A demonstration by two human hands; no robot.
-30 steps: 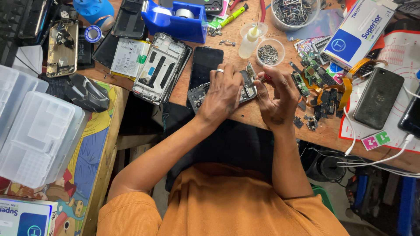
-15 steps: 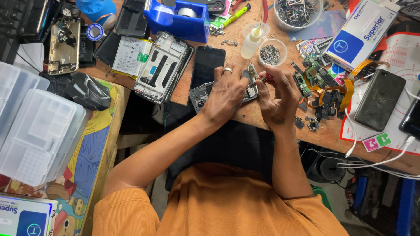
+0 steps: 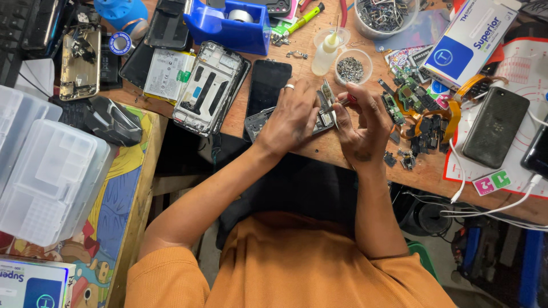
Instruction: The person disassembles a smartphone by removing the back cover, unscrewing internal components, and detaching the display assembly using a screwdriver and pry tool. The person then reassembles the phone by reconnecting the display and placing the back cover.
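My left hand (image 3: 293, 117), a ring on one finger, presses down on an opened phone body (image 3: 260, 121) lying on the wooden bench and pinches a small part at its right end. My right hand (image 3: 361, 126) is closed around a thin tool with a red grip (image 3: 347, 100), its tip touching the same spot of the phone. Both hands meet over the phone near the bench's front edge. A black phone screen (image 3: 267, 84) lies just behind my left hand.
A phone frame (image 3: 209, 86), a battery (image 3: 167, 73), a blue tape dispenser (image 3: 228, 23), a small squeeze bottle (image 3: 325, 51), a cup of screws (image 3: 350, 68), loose circuit boards (image 3: 419, 114), a black phone (image 3: 494, 134) and a white box (image 3: 469, 39) crowd the bench. Clear plastic organisers (image 3: 48, 171) stand left.
The hands stay over the opened phone. My right hand has shifted slightly, bringing the tool tip closer to my left fingers. The view has drifted a little.
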